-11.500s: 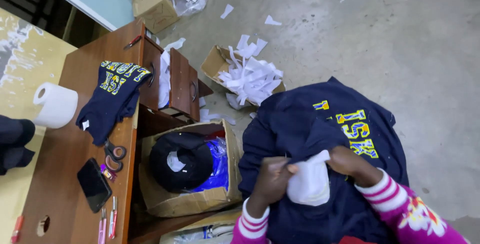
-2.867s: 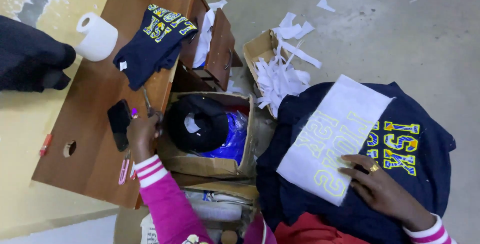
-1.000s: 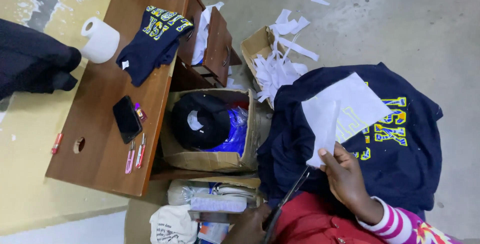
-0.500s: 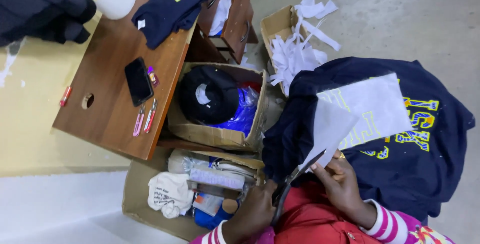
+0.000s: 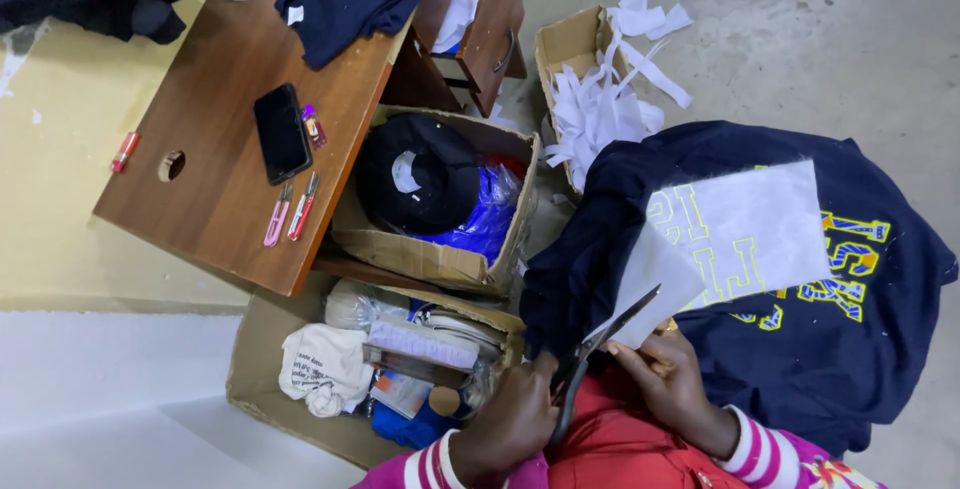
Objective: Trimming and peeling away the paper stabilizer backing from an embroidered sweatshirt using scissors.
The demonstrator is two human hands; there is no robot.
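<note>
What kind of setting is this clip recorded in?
Probably a small garment workshop, though that is a guess. The left hand works scissors on white backing sheet laid over a navy printed garment. A cardboard box of white offcuts stands on the concrete floor beside a wooden desk.

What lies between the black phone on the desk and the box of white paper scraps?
In the head view, between the phone and the scrap box sits an open cardboard box holding a black cap and blue plastic.
</note>
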